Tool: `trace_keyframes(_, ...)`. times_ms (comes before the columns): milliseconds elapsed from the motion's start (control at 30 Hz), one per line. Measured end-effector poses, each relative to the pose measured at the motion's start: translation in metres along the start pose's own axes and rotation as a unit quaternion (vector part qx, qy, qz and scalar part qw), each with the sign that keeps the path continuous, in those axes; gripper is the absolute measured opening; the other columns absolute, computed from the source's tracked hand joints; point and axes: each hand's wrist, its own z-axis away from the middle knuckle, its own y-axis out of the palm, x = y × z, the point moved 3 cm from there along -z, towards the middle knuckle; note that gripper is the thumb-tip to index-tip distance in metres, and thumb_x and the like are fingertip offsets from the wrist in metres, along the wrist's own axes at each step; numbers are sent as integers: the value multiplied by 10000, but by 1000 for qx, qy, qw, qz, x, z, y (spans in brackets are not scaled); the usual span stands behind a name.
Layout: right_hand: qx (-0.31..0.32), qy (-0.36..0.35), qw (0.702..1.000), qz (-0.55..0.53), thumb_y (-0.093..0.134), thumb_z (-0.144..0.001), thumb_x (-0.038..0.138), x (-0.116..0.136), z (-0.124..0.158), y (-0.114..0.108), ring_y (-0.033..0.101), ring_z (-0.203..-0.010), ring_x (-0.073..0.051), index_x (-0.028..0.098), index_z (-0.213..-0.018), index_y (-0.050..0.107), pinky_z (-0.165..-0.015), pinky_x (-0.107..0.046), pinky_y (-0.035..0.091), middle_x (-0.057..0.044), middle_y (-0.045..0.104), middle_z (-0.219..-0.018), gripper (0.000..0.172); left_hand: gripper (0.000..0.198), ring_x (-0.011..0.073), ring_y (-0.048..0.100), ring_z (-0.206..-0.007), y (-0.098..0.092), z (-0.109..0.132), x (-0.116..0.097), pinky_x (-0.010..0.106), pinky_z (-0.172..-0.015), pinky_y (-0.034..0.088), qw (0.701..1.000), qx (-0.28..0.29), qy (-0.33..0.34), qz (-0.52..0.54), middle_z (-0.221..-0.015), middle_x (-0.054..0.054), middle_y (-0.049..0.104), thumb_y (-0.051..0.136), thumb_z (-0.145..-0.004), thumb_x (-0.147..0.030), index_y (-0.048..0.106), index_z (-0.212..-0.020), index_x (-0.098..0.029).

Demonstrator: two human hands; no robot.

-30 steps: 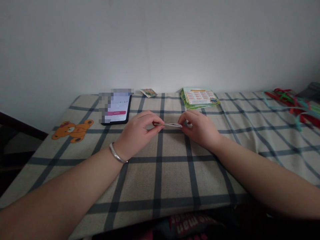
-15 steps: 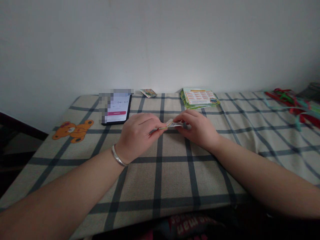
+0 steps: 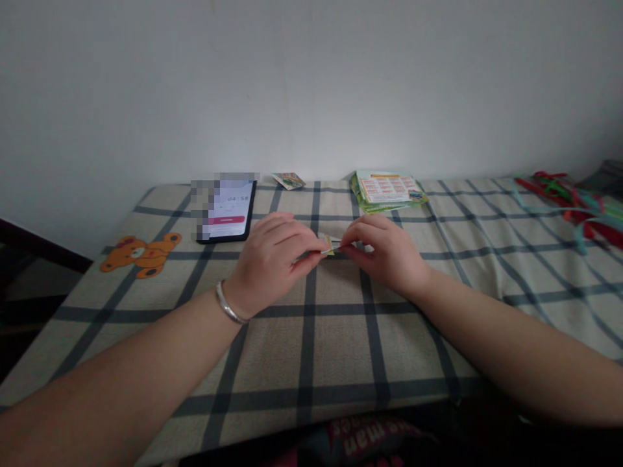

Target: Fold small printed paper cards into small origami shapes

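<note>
A small folded piece of printed paper (image 3: 331, 244), pale with a yellow-green part, is held just above the checked cloth between my two hands. My left hand (image 3: 277, 254), with a silver bangle at the wrist, pinches its left side between thumb and fingers. From the right, my right hand (image 3: 382, 251) grips the other side with thumb and forefinger. The fingertips of both hands are close together and hide much of the paper.
Behind my left hand lies a phone (image 3: 228, 211) with its screen lit. A small folded card (image 3: 289, 180) and a stack of printed sheets (image 3: 388, 189) lie near the wall. An orange bear cutout (image 3: 142, 255) is at left, coloured ribbons (image 3: 559, 194) at right.
The paper has turned slightly between my fingers, and its yellow-green part now shows more. My left fingertips have shifted a little to the right, nearer my right hand.
</note>
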Motion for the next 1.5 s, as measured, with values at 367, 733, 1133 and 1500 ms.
trace_keyframes(367, -28, -3, 998, -53, 606, -847, 144, 1, 1, 1, 577, -786, -143, 201, -836, 617, -691, -270, 453, -17, 645, -828, 59, 61, 169, 651, -779, -2, -2, -2, 421, -877, 523, 999, -27, 2, 16, -784, 11, 697, 669, -804, -135, 641, -800, -188)
trace_keyframes(733, -16, -84, 996, -26, 560, -898, 192, 16, 2, -3, 594, -831, -169, 202, -895, 609, -738, -309, 471, -45, 667, -885, 50, 80, 167, 645, -778, 0, -3, -6, 404, -889, 516, 999, -11, 28, -45, -783, -6, 698, 657, -795, -157, 635, -736, -206)
trace_keyframes(1133, 2, -52, 996, -66, 547, -881, 154, 15, 0, -1, 568, -858, -179, 203, -909, 575, -787, -327, 458, -39, 673, -899, 63, 60, 159, 654, -836, -1, 0, -7, 409, -954, 481, 1000, -4, 21, -21, -854, -16, 719, 654, -819, -169, 647, -807, -228)
trace_keyframes(1500, -79, -50, 994, -64, 620, -848, 163, 16, -2, -5, 591, -811, -168, 224, -813, 564, -808, -348, 451, -5, 688, -804, 90, 93, 148, 656, -788, 1, -3, -8, 399, -946, 475, 999, -8, -34, 5, -788, -17, 716, 647, -832, -189, 646, -745, -222)
